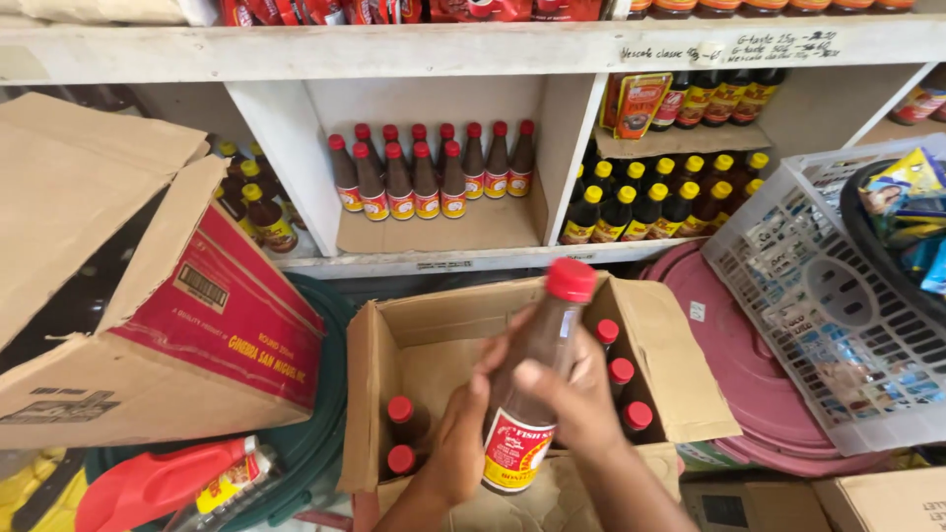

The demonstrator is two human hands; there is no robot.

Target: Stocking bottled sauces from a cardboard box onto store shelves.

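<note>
I hold a brown sauce bottle (537, 379) with a red cap and a red-and-yellow label above an open cardboard box (650, 340). My left hand (461, 433) grips its lower left side. My right hand (574, 394) wraps its right side. Inside the box stand several more red-capped bottles (400, 410), two at the left and three at the right. Straight ahead, a white shelf compartment (493, 229) holds two rows of the same red-capped bottles (427, 177).
Yellow-capped dark bottles (650, 202) fill the compartment to the right. A large open red-and-brown carton (187, 315) lies at left over a green tub. A white plastic basket (828, 296) with packets and a pink lid (739, 365) sit at right.
</note>
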